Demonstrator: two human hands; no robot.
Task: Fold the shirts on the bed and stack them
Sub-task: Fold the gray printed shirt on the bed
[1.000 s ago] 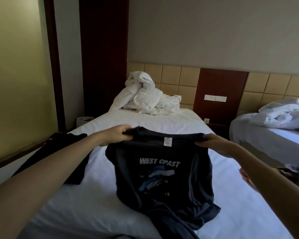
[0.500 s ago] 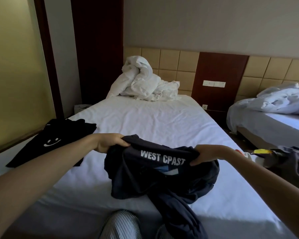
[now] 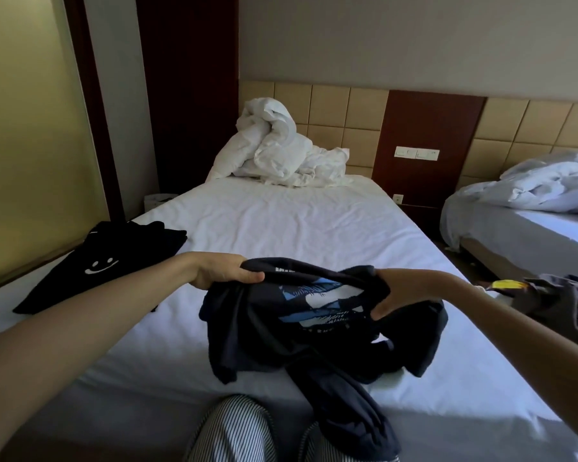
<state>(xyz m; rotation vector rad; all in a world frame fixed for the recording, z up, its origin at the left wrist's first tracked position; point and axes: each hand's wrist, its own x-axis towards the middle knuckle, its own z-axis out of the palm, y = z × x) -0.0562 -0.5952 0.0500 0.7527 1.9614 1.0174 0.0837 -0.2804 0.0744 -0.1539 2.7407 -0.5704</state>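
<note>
While left hand (image 3: 226,274), right hand (image 3: 406,291) grip navy shirt (image 3: 274,341) | black shirt (image 3: 114,261) lies apart

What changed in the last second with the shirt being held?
The dark shirt dropped from spread upright to bunched low over the bed. The left hand and right hand kept their grip on it. The smiley shirt stayed put.
</note>
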